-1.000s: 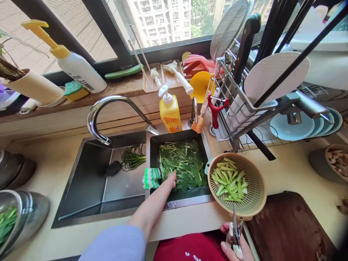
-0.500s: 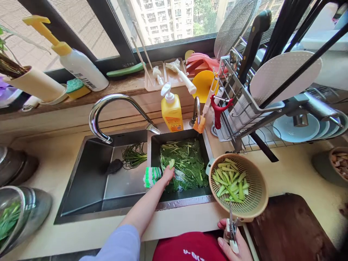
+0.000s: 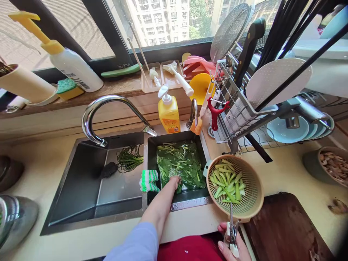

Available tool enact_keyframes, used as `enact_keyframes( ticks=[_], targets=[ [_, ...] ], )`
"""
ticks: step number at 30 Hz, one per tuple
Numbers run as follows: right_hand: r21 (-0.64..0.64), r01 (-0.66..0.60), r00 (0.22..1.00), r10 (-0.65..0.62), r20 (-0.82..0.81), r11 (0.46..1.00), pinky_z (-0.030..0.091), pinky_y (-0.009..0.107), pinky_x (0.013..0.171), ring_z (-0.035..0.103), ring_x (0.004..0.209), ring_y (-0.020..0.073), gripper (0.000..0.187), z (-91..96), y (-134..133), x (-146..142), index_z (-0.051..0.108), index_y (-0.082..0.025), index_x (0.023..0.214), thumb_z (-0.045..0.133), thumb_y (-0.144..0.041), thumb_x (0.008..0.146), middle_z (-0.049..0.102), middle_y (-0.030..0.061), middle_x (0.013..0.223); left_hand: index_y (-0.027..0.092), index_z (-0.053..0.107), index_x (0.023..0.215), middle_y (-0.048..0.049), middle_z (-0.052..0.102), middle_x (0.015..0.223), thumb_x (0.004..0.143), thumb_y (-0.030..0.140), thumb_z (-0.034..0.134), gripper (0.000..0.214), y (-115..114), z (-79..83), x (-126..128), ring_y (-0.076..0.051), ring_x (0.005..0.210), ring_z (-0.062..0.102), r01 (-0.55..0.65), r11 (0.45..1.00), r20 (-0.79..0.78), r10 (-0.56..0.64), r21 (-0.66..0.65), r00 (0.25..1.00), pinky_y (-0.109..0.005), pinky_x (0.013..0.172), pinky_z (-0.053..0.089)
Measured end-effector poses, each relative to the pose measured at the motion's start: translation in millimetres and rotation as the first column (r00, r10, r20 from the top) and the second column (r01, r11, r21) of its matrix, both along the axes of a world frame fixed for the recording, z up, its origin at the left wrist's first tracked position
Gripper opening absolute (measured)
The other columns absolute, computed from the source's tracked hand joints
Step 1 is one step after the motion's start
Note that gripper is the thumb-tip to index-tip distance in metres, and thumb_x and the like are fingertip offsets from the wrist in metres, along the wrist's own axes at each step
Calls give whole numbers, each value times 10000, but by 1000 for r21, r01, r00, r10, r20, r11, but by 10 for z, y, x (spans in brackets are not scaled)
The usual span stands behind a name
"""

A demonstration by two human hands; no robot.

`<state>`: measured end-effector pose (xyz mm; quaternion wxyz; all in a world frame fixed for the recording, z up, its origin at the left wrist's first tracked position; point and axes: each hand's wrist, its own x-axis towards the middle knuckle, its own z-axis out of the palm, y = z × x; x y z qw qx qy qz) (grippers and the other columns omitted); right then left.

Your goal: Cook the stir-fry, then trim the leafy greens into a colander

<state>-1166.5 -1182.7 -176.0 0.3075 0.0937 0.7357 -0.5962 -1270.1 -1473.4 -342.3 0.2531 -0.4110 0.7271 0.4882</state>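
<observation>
My left hand (image 3: 174,180) sat fingers-down in the soaking greens (image 3: 182,163), its clench hidden; they spread ahead of it. My right hand (image 3: 240,250) gripped scissors (image 3: 231,217) below the colander (image 3: 255,203), farther off.

- No word, brand or number can be read in full anywhere.
- The yellow pump bottle (image 3: 169,115) behind the sink bears an orange label (image 3: 170,125) with small print, too fine to make out.
- The white pump bottle (image 3: 74,70) on the window sill carries a white label with a barcode and lines of dark print (image 3: 71,76); the digits are illegible.
- The dark window frame (image 3: 108,43) shows a small white mark (image 3: 123,66) of a few characters, too blurred to read.
- The red garment (image 3: 195,248) at the bottom edge has tiny white marks (image 3: 186,250), unreadable.
</observation>
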Motion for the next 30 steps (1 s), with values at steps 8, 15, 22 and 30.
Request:
enact_keyframes(
  ticks=[8, 15, 22, 30],
  targets=[
    [-42, 19, 998, -21, -57, 999, 486, 345, 815, 629, 906, 261, 423, 22, -160, -52, 570, -198, 1003, 675, -401, 648, 672, 104, 945, 162, 442, 1141, -71, 651, 913, 900, 281, 328, 293, -355, 539, 182, -131, 684, 611, -21, 998, -90, 27, 65, 996, -275, 635, 488],
    [-4, -122, 976, 119, -180, 993, 472, 273, 624, 575, 635, 169, 255, 348, -713, -257, 575, -175, 901, 579, -333, 701, 606, 18, 719, 165, 509, 1139, -61, 587, 1155, 811, 242, 470, 339, -417, 1064, 243, -164, 1066, 522, 268, 963, -449, -257, -40, 856, -260, 937, 375],
    [122, -70, 865, 121, -486, 990, 424, 330, 873, 559, 974, 220, 503, 451, -1491, -926, 484, -170, 1136, 530, -149, 635, 601, 76, 1069, 162, 599, 860, -24, 626, 840, 804, 318, 469, 210, -386, 1504, 329, -157, 799, 560, 559, 829, -511, -495, -33, 703, -238, 739, 432],
    [109, -182, 865, 212, -456, 977, 446, 264, 641, 563, 684, 164, 372, 331, -1807, -1033, 529, -166, 983, 465, -117, 620, 619, 5, 771, 194, 529, 952, -15, 604, 848, 828, 352, 429, 225, -514, 1669, 425, -138, 724, 539, 640, 756, -501, -610, -138, 613, -222, 664, 416]
  ],
)
